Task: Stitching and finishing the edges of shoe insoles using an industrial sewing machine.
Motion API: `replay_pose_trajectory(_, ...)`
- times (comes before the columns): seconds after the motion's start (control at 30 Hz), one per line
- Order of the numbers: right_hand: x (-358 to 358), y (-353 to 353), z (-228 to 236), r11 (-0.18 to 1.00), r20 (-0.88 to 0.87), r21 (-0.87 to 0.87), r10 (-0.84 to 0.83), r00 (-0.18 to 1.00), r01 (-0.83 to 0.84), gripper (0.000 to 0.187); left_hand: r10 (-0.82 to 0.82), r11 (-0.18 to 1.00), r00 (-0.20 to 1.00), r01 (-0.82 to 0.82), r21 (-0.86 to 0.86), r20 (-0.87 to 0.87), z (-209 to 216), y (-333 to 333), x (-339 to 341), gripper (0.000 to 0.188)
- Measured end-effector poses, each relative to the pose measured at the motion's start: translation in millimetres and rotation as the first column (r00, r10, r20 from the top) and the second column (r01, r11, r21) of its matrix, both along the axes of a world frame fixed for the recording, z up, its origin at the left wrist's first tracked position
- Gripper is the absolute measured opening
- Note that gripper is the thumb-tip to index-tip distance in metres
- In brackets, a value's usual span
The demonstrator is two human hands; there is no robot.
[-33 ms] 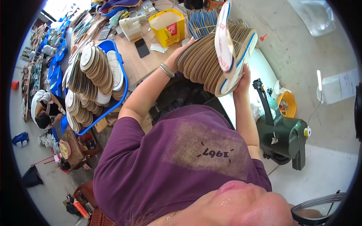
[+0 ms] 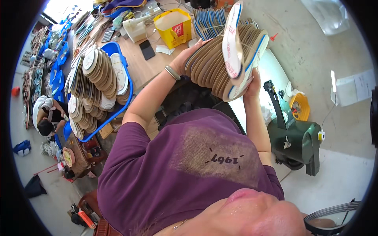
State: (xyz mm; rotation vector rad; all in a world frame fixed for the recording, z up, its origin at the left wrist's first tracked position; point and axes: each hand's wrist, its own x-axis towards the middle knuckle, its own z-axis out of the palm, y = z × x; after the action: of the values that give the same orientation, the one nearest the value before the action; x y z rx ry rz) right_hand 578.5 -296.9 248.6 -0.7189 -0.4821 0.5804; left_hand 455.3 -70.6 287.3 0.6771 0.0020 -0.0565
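Between my two hands is a thick bundle of brown insoles (image 2: 208, 65), fanned on edge. My left hand (image 2: 186, 59) presses against the bundle's left end, its fingers partly hidden behind it. At the other end my right hand (image 2: 253, 84) grips the lower part of the outermost insole, a white one with a blue stripe. A single white insole (image 2: 231, 51) with reddish print lies slanted across the top of the bundle. What looks like a thin tie runs around the stack. Behind it, more blue-edged insoles (image 2: 208, 24) stand in a row on the table.
To my left, a blue basket (image 2: 129, 84) holds several stacks of insoles. A yellow bag (image 2: 173, 29), a phone (image 2: 147, 50) and a calculator (image 2: 108, 36) lie on the wooden table (image 2: 138, 72). A green machine (image 2: 293, 143) stands at right. Another person (image 2: 47, 114) sits far left.
The near end of the loose white insole has shifted slightly left and toward me. Both hands keep their hold on the bundle.
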Motion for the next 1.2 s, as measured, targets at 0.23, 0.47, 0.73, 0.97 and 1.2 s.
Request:
replay_pose_trajectory(0.23,-46.2,7.3,-23.5,0.999,-0.132,-0.053,-0.004,0.991,-0.003,0.091,-0.079,0.939,0.991,0.109,0.327,-0.105,-29.3,21.0,-9.1,0.061)
replay_pose_trajectory(0.47,12.6,-23.0,-94.4,0.956,-0.58,-0.223,0.026,0.814,-0.189,0.077,0.097,0.808,0.989,-0.015,0.588,-0.109,-48.4,-29.8,2.4,0.065)
replay_pose_trajectory(0.73,52.6,-51.4,-92.8,0.956,-0.352,-0.29,-0.052,0.934,-0.056,0.078,-0.049,0.707,0.988,0.136,0.694,-0.143,-105.3,-34.9,87.2,0.059)
replay_pose_trajectory(0.97,81.5,-10.6,-88.9,0.652,0.058,-0.736,-0.208,0.976,0.183,0.066,-0.1,0.959,0.912,0.195,0.204,-0.398,-175.7,-17.7,157.2,0.06)
replay_pose_trajectory(1.2,73.3,15.0,-113.8,0.196,0.576,-0.762,-0.232,0.784,0.617,0.055,0.116,0.918,0.893,0.071,0.39,-0.435,-152.1,-13.8,190.3,0.038)
